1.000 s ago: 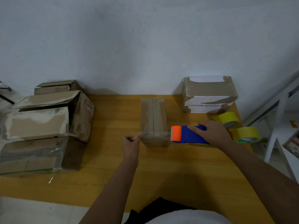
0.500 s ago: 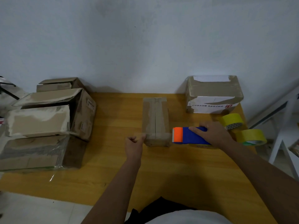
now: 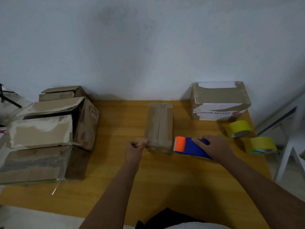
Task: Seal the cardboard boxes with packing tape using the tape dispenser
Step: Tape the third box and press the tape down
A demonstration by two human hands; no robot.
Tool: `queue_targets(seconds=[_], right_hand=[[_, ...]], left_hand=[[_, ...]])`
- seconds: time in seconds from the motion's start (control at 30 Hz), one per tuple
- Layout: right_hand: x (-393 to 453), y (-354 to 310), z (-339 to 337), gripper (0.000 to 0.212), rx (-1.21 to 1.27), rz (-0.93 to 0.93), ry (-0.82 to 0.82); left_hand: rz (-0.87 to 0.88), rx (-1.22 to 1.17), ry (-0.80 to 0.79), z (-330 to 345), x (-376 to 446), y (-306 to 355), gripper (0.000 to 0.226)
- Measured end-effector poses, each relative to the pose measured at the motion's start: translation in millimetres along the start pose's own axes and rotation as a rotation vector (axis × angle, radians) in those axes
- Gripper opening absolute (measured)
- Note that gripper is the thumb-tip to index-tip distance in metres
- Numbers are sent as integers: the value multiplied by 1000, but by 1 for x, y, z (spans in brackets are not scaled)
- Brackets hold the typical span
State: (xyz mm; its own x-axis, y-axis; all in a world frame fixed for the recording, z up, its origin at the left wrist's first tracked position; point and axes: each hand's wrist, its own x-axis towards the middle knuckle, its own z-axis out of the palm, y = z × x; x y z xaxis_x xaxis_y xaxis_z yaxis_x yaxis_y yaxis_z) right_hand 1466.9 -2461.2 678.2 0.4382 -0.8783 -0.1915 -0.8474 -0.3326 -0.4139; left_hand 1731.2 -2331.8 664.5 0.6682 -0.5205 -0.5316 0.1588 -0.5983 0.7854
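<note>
The wooden tabletop is carrying a narrow cardboard box at centre. At its 3 o'clock the right hand is gripping the blue tape dispenser; at 8 o'clock the left hand is pinching a tape end.

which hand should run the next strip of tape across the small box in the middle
Right. The right hand already grips the tape dispenser, its orange end beside the small box. The left hand pinches the tape end at the box's near left corner.
</note>
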Motion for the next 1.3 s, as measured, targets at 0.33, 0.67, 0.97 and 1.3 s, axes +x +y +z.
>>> queue_targets(seconds=[0.33, 0.67, 0.97, 1.3], right_hand=[[-3, -4, 0, 47, 7, 29, -15], [-4, -3, 5, 49, -8, 37, 5], [-6, -1, 4, 48, 12, 29, 18], [-12, -8, 7, 47, -9, 78, -8]], left_hand=[[16, 198, -50, -9, 6, 1, 71], [871, 791, -79, -18, -4, 1, 66], [1114, 1278, -454, -10, 9, -28, 61], [1063, 1224, -443, -2, -3, 15, 54]])
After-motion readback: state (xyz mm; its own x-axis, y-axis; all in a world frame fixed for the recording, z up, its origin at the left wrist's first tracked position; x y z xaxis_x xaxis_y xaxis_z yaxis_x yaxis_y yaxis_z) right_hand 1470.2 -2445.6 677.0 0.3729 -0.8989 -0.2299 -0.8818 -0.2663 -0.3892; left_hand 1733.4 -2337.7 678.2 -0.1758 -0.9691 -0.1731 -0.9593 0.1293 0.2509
